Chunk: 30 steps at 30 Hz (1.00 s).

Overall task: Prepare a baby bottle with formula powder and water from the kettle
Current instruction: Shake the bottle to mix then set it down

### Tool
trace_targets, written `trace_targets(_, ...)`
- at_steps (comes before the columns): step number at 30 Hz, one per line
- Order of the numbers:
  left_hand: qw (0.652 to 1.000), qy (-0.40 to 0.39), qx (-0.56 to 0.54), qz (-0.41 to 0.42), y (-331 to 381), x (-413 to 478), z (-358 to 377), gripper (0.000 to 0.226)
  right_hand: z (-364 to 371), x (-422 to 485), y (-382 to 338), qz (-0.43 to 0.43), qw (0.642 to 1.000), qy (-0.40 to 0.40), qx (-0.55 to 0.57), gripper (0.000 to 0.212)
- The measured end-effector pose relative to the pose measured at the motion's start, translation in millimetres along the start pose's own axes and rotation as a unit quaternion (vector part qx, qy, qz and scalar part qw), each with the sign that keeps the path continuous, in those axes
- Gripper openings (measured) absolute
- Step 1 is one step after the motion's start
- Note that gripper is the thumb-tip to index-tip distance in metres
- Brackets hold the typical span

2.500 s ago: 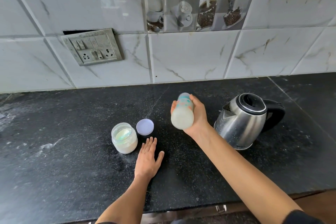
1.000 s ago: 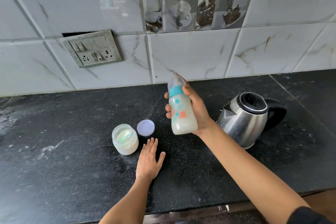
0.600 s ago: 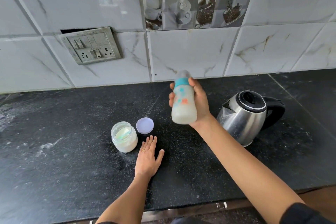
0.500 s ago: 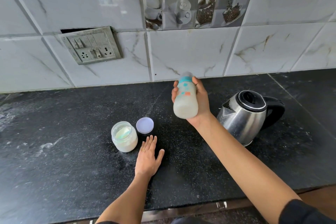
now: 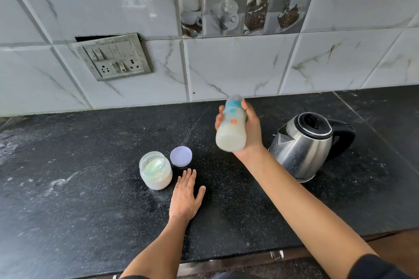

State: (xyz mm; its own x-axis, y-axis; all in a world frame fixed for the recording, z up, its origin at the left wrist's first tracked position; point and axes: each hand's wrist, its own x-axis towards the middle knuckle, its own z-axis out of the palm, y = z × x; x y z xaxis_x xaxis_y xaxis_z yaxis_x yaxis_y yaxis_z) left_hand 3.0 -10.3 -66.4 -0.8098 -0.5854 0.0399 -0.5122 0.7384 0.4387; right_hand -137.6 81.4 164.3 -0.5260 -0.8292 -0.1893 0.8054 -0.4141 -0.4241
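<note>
Right hand [image 5: 247, 130] grips baby bottle [image 5: 231, 131]; left hand [image 5: 184, 197] flat on counter [image 5: 90, 188]

Bright, soft, even light. A pale glare patch sits on the glossy wall tiles [image 5: 226, 68] above the switch plate [image 5: 113, 59]. The bottle [image 5: 231, 129], lower right of that plate, is motion-blurred. Tile joints bow toward the edges; shadows on the tabletop [image 5: 90, 188] are faint.

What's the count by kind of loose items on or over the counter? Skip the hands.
bottle: 1, gripped by the right hand
jar: 1, open, white powder inside
lid: 1, flat on the counter behind the jar
kettle: 1
Total: 4
</note>
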Motion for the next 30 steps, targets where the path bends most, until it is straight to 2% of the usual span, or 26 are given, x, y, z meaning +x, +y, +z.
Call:
trace_targets(2,1.0,-0.002,0.0,-0.001,0,-1,0,0.065,0,-1,-1,0.012,1.0,-0.01,0.005,0.033)
trace_targets(5,1.0,-0.003,0.001,-0.003,-1,0,0,0.065,-3,-5,7,0.027,0.994,-0.052,-0.094,0.039)
trace_targets(6,1.0,-0.003,0.002,-0.003,-1,0,0,0.065,-1,-4,5,0.021,0.994,-0.052,-0.093,0.038)
trace_targets(9,1.0,-0.005,0.004,-0.002,0,0,0,0.065,1,5,-5,0.008,1.0,-0.014,0.021,0.034)
trace_targets(10,1.0,-0.005,0.003,-0.003,0,0,0,0.065,0,4,-5,0.015,0.999,-0.018,0.028,0.034)
trace_targets(14,1.0,-0.007,0.001,-0.006,-1,1,1,0.065,-2,-6,8,0.043,0.993,-0.056,-0.09,0.034)
trace_targets(18,1.0,-0.006,0.001,-0.004,0,0,0,0.065,0,3,-1,0.023,0.999,-0.006,0.03,0.034)
trace_targets(23,1.0,-0.009,-0.002,-0.009,-1,1,0,0.066,-7,-8,12,0.043,0.994,-0.054,-0.082,0.041)
trace_targets(27,1.0,-0.007,-0.001,-0.003,0,0,-1,0.065,-4,0,4,0.023,0.999,0.015,0.038,0.032)
trace_targets(30,1.0,-0.006,0.002,-0.001,0,-1,-2,0.065,-10,-6,15,0.062,0.996,-0.038,-0.05,0.038)
